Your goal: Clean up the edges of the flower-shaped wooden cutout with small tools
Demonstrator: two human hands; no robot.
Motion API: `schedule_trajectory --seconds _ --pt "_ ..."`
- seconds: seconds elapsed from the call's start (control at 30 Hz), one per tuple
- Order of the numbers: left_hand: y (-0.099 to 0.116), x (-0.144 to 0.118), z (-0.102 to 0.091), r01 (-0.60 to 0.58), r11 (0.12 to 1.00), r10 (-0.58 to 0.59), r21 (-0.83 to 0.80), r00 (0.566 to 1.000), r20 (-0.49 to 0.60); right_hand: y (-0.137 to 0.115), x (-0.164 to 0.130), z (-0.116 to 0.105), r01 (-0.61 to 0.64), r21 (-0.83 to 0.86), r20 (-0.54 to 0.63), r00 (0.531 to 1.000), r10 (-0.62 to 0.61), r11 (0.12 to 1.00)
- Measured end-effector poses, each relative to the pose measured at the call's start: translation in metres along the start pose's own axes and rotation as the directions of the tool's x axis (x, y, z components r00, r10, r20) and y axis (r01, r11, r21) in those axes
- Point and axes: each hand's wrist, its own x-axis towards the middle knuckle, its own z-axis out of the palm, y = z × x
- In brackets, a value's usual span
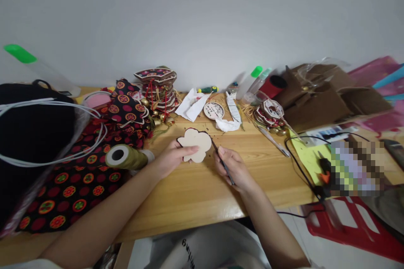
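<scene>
My left hand (172, 157) holds a pale flower-shaped wooden piece (195, 145) just above the wooden table (195, 193), thumb on its face. My right hand (235, 168) grips a thin dark tool (221, 157) like a pen, its tip touching the piece's right edge. Dark trimmings lie scattered on the table behind the piece.
Black cloth with red and orange circles (78, 185) and a roll of olive thread (124, 156) lie at left. A stack of patterned ornaments with bells (158, 90) stands behind, with tissues (192, 105), a round disc (213, 110), glue bottles (252, 80), cardboard boxes (325, 96) and a red stool (353, 227) at right.
</scene>
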Motion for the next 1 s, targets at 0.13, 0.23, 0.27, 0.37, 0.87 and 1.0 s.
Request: schedule_trajectory --seconds 0.13,0.23,0.27,0.37,0.87,1.0 --pt "0.0012 -0.0001 0.0015 0.001 1.000 -0.001 0.001 1.000 -0.001 0.0005 0.0007 -0.0011 0.013 -0.001 -0.018 1.000 -0.013 1.000" --pt "0.0017 0.0001 0.0022 -0.002 1.000 0.002 0.004 1.000 0.001 0.0010 0.0016 -0.0019 0.022 0.029 -0.050 0.999 -0.020 0.999" --pt "0.0018 0.0000 0.0024 -0.004 1.000 0.004 0.008 1.000 0.000 0.0012 0.0018 -0.0020 0.024 0.041 -0.055 0.998 -0.022 0.999" --pt "0.0016 -0.0004 0.0025 -0.017 1.000 0.017 0.023 1.000 -0.009 0.0017 0.0020 -0.0022 0.014 0.068 -0.030 0.999 -0.012 0.998" --pt "-0.0018 0.0015 0.0000 -0.022 0.998 0.021 0.066 1.000 0.022 0.0007 -0.0003 -0.0016 0.001 -0.006 0.004 1.000 -0.001 1.000" --pt "-0.0009 0.0001 0.0009 -0.019 0.997 0.017 0.070 1.000 0.020 0.0012 -0.0006 -0.0012 -0.002 0.002 0.006 1.000 0.002 1.000"
